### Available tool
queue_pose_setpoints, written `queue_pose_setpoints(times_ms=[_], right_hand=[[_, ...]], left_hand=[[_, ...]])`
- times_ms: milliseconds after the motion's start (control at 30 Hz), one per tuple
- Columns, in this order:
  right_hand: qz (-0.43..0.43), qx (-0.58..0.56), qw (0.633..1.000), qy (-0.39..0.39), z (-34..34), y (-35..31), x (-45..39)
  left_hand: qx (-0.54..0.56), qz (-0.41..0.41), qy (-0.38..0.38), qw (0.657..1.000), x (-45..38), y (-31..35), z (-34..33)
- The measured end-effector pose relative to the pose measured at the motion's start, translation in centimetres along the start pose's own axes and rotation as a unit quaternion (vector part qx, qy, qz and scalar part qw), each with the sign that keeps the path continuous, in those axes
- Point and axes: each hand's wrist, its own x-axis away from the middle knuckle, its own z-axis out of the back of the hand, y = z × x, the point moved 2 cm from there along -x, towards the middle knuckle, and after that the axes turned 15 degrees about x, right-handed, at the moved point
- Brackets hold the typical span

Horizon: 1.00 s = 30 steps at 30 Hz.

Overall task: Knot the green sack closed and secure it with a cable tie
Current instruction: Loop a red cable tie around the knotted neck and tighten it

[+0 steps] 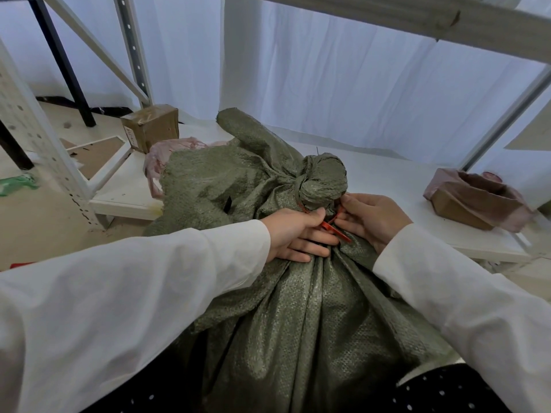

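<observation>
The green woven sack [298,308] fills the middle of the view, leaning on a low white shelf [387,174]. Its neck is tied into a bulky knot [323,183]. A red cable tie [335,229] runs around the neck just below the knot, its tail pointing toward me. My left hand [298,236] presses on the gathered neck and pinches the tie from the left. My right hand [372,219] pinches the tie's other end from the right, fingertips almost touching the left ones. Most of the loop is hidden under the knot.
A taped cardboard box [152,126] stands at the back left on the shelf, next to a pink plastic bag [161,162]. An open brown box in pink wrap [477,201] sits at the right. White metal rack posts [35,135] stand left and overhead.
</observation>
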Motion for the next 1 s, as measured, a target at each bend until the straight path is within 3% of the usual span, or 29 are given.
queue_pose_setpoints(times_ms=[1000], right_hand=[[0.024,0.007,0.999,0.045,-0.74,0.15,0.18]], left_hand=[[0.004,-0.017,0.004,1.0,-0.32,-0.13,0.12]])
